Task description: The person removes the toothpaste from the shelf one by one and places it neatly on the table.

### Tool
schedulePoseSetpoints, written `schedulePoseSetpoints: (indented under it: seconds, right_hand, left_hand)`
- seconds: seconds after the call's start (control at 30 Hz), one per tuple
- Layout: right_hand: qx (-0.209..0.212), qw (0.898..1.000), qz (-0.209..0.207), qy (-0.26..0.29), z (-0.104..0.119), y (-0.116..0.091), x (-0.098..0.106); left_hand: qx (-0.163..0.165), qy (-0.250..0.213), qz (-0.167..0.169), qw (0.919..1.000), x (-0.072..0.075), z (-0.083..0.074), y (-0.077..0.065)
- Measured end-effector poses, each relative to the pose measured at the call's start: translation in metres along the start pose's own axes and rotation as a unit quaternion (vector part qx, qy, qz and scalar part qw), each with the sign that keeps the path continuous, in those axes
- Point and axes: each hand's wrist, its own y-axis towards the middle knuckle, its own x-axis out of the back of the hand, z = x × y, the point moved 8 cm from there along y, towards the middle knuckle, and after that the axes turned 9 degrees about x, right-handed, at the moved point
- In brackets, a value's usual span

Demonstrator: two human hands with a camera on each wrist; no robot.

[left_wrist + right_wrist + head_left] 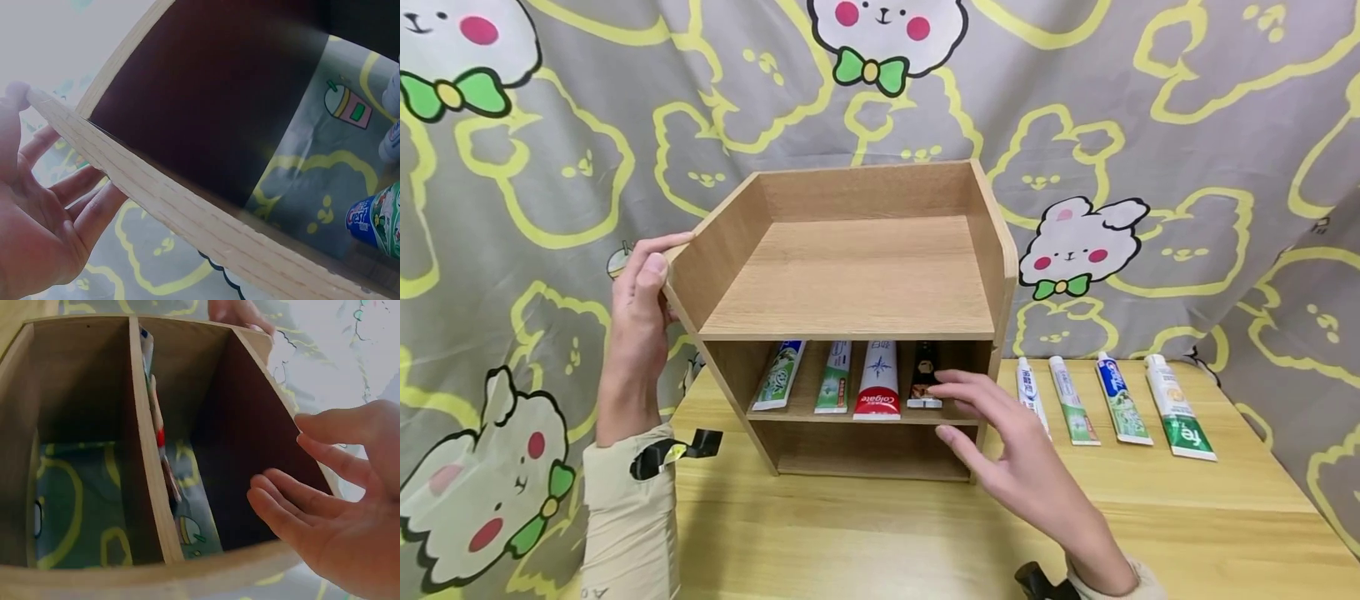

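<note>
A small wooden shelf unit [850, 279] stands on the table. My left hand [643, 333] holds its left side panel by the upper edge; in the left wrist view the thumb lies at the edge and the fingers [94, 215] against the outer face. On the middle shelf lie a green-and-blue toothpaste tube [781, 375], a green-and-white tube [834, 379], a red-and-white Colgate tube [877, 379] and a dark tube [925, 375]. My right hand [1015, 442], fingers loosely bent and apart, is in front of the dark tube; whether a fingertip touches it I cannot tell.
Right of the unit, a row of toothpaste tubes lies on the table [880, 542]: a white one [1030, 387], a green-and-white one [1073, 404], a blue-and-green one [1122, 400] and a white-and-green one [1178, 408]. A patterned grey curtain [887, 125] hangs behind.
</note>
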Motion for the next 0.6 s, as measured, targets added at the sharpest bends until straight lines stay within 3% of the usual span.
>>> schedulePoseSetpoints:
  seconds: [0.23, 0.6]
  right_hand:
    - [0.002, 0.997, 0.001, -0.071, -0.009, 0.020, -0.024]
    - [-0.045, 0.992, -0.028, -0.111, -0.041, 0.045, -0.045]
  left_hand:
    - [0.000, -0.009, -0.005, 0.9999, 0.001, 0.000, 0.000]
    - [-0.003, -0.016, -0.001, 0.9999, 0.001, 0.002, 0.004]
